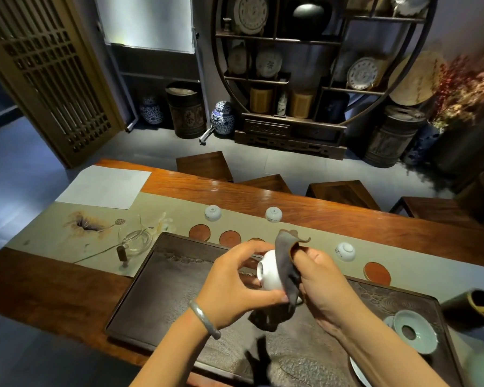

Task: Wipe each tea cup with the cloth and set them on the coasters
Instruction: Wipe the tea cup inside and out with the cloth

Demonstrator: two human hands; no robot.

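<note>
Over the desk's tray (157,289), our left hand (235,291) grips a cup (268,275); right hand (322,283) pinches the cloth (287,263). Coasters (229,238) bare, three cups (273,214) unwiped, we judge.

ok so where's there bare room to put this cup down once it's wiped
The two leftmost coasters are bare, as is the lone coaster right of the hands. The runner between the two far cups is open too. It is crowded at the tray's right end, around the celadon dish.

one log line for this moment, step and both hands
step: wiping cup | left hand: holds tea cup | right hand: rubs cloth on it | coasters: bare
</note>
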